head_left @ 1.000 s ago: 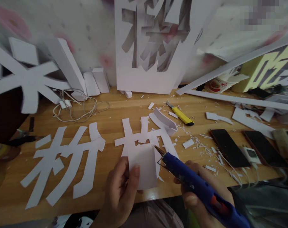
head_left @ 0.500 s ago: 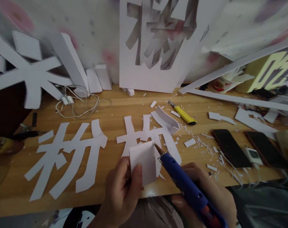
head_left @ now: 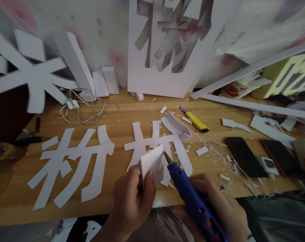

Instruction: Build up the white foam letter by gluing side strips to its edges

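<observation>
My left hand (head_left: 136, 198) pinches a small white card piece (head_left: 152, 163) by its lower edge and holds it tilted above the table's front edge. My right hand (head_left: 223, 210) grips a blue glue gun (head_left: 192, 198), whose metal nozzle touches the right edge of that piece. Under both lies a flat white cut-out character (head_left: 156, 143) on the wooden table (head_left: 122, 117). A second white cut-out character (head_left: 72, 164) lies to its left.
A yellow utility knife (head_left: 194, 121) lies behind the cut-out among paper scraps. Two dark phones (head_left: 243, 156) and a small white charger sit at the right. A tangled white cable (head_left: 88, 109) lies at back left. White foam boards and letters lean on the back wall.
The card piece has turned more edge-on and been drawn closer to me. The glue gun followed, its nozzle staying at the piece's right edge.
</observation>
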Tool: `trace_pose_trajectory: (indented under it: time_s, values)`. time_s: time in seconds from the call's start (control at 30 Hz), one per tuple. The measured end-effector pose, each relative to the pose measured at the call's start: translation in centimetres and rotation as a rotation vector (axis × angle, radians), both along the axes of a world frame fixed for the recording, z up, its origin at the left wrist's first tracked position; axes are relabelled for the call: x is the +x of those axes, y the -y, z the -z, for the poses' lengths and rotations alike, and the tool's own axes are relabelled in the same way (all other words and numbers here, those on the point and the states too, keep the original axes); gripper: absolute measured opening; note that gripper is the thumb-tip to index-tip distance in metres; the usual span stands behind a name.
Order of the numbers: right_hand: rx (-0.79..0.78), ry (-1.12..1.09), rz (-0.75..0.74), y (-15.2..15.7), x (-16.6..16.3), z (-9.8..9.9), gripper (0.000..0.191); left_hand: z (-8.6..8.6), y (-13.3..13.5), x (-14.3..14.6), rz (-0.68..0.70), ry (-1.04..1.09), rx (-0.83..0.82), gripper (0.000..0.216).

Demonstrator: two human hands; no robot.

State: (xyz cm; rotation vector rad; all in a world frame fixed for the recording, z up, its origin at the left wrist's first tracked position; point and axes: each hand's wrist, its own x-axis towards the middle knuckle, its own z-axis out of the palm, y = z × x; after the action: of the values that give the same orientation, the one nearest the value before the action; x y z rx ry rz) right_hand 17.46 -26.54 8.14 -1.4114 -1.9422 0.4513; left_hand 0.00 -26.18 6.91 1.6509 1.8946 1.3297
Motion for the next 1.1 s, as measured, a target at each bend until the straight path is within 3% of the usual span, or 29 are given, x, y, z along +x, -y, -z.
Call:
trace_pose_trajectory:
  time_s: [0.13, 0.43, 0.73, 1.1]
  values:
    - [0.019, -0.018, 0.009, 0.2, -0.1, 0.2, 0.028, 0.4, -0.3, -0.4, 0.091, -0.008, 0.05, 0.021]
    - [-0.123, -0.189, 0.026, 0.0, 0.4, 0.3, 0.038, -1.1, 0.0, 1.3, -0.062, 0.354, -0.091, 0.018]
    - [-0.178, -0.149, -0.003, 0.0, 0.7, 1.0, 0.046, -0.9, -0.1, 1.0, -0.046, 0.369, -0.086, 0.02]
    - [-0.138, -0.101, 0.076, -0.1, -0.3, 0.1, 0.053, -0.4, 0.0, 0.8, -0.042, 0.528, -0.171, 0.031]
